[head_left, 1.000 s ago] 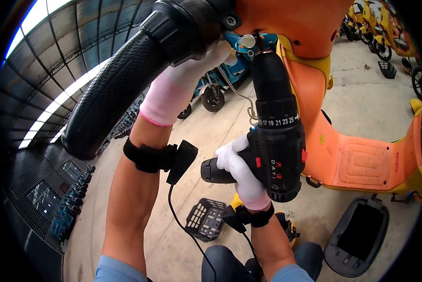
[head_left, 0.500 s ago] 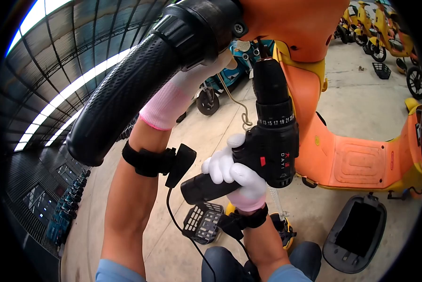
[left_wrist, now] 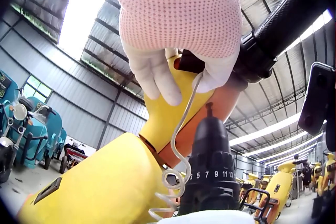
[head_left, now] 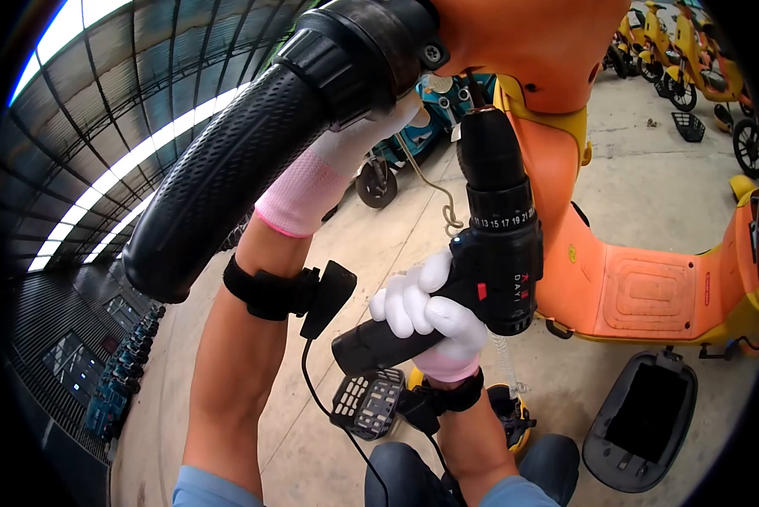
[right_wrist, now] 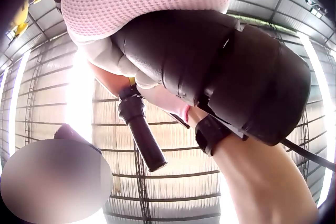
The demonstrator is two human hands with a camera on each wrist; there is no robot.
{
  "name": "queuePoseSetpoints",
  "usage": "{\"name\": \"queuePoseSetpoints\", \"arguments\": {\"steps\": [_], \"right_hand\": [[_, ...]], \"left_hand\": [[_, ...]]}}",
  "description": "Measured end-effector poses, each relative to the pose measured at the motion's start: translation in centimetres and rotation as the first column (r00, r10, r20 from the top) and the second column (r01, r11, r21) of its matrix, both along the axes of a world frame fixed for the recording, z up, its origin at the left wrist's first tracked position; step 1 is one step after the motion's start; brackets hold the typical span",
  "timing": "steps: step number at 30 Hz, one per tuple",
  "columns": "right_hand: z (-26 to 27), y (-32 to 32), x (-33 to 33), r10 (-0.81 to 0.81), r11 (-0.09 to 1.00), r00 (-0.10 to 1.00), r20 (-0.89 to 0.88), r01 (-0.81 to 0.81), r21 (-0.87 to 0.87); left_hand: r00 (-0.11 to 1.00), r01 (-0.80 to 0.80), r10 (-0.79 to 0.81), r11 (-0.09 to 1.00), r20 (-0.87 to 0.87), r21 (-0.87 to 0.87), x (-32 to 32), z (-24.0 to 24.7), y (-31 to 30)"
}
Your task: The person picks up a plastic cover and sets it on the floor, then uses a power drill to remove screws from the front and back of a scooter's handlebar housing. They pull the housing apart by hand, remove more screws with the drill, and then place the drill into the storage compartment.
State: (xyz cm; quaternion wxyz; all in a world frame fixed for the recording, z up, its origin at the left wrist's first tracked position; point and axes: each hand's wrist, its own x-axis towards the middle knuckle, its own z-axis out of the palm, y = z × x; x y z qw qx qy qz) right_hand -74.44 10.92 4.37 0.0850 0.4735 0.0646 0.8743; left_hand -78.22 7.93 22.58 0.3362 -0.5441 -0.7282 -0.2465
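Note:
In the head view, my gloved right hand (head_left: 426, 308) grips the handle of a black cordless drill (head_left: 502, 245), forefinger up by the trigger. The drill's chuck points up under the orange front panel (head_left: 523, 42) of a scooter. In the left wrist view, a short bit (left_wrist: 209, 109) stands out of the chuck, overlapping the panel. My gloved left hand (left_wrist: 181, 40) reaches behind the handlebar grip (head_left: 227, 169), its fingers over the yellow panel (left_wrist: 181, 90). A coiled cable (left_wrist: 181, 140) runs down from beside the left thumb. I cannot tell whether the left hand holds it.
The scooter's orange footboard (head_left: 645, 291) extends to the right. A dark scooter seat (head_left: 641, 422) and a black basket (head_left: 368, 404) lie on the concrete floor. Teal scooters (head_left: 130, 372) line the left wall, and yellow scooters (head_left: 692, 55) stand at the back right.
The drill has turned and dropped a little, its handle swinging toward the lower left, then shifted slightly right. The right hand still grips it. The left hand stays behind the handlebar.

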Motion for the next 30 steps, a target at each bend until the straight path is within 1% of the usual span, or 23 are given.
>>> {"name": "queuePoseSetpoints", "arguments": {"steps": [2, 3, 4, 5, 9, 11, 15, 17, 18, 20, 21, 23, 27, 29, 30], "right_hand": [[0.0, 0.1, 0.2, 0.005, 1.000, 1.000, 0.009, -0.005, -0.008], [0.1, 0.0, 0.2, 0.006, 1.000, 1.000, 0.008, -0.006, -0.007], [0.2, 0.0, 0.2, 0.011, 1.000, 1.000, 0.009, -0.011, -0.018], [0.3, -0.1, 0.2, 0.016, 0.999, 1.000, 0.010, -0.016, -0.029], [0.5, 0.0, 0.4, 0.056, 0.998, 0.998, -0.007, -0.056, -0.029], [0.4, -0.1, 0.3, 0.072, 0.996, 0.997, -0.017, -0.073, -0.047], [0.4, -0.2, 0.3, 0.069, 0.996, 0.997, -0.028, -0.071, -0.054], [0.3, -0.2, 0.5, 0.075, 0.995, 0.997, 0.014, -0.074, -0.060], [0.3, -0.3, 0.5, 0.073, 0.996, 0.997, 0.014, -0.072, -0.060], [0.4, -0.4, 0.4, 0.095, 0.993, 0.994, -0.045, -0.098, -0.067], [0.4, -0.4, 0.4, 0.094, 0.993, 0.994, -0.046, -0.097, -0.068], [0.3, -0.4, 0.4, 0.107, 0.992, 0.993, -0.052, -0.111, -0.066], [0.1, -0.5, 0.1, 0.105, 0.992, 0.992, -0.066, -0.109, -0.066], [-0.7, -0.6, -0.9, 0.123, 0.989, 0.970, -0.208, -0.138, -0.059], [-0.7, -0.5, -0.9, 0.120, 0.989, 0.971, -0.208, -0.135, -0.058]], "left_hand": [[0.981, 0.114, -0.131, 0.986, -0.146, -0.118, 0.8, 0.3, 0.8], [0.980, 0.113, -0.130, 0.987, -0.148, -0.118, 0.5, 0.6, 0.2], [0.906, -0.085, -0.014, 0.974, -0.424, -0.212, 0.0, 1.2, -0.9], [0.738, -0.296, 0.059, 0.924, -0.673, -0.243, -0.4, 1.5, -1.5], [0.716, -0.352, 0.119, 0.913, -0.688, -0.208, -0.3, 1.4, -1.6], [0.828, -0.187, -0.026, 0.929, -0.561, -0.319, -0.2, 1.7, -1.1], [0.840, -0.181, -0.004, 0.940, -0.542, -0.289, -0.2, 1.3, -1.2], [0.743, -0.340, 0.129, 0.918, -0.656, -0.205, -0.1, 1.1, -1.5], [0.743, -0.339, 0.128, 0.918, -0.656, -0.206, -0.2, 1.2, -1.4], [0.833, -0.209, 0.005, 0.929, -0.553, -0.306, -0.3, 1.4, -1.0], [0.833, -0.208, 0.004, 0.929, -0.554, -0.307, -0.2, 1.3, -1.0], [0.959, -0.091, 0.034, 0.977, -0.281, -0.194, -0.2, 0.7, -0.9], [0.958, -0.068, 0.005, 0.975, -0.285, -0.212, -0.5, 0.7, -1.1], [0.945, -0.065, -0.013, 0.972, -0.326, -0.227, -0.7, 0.6, -1.2], [0.945, -0.062, -0.016, 0.972, -0.326, -0.227, -0.7, 0.6, -1.1]]}}
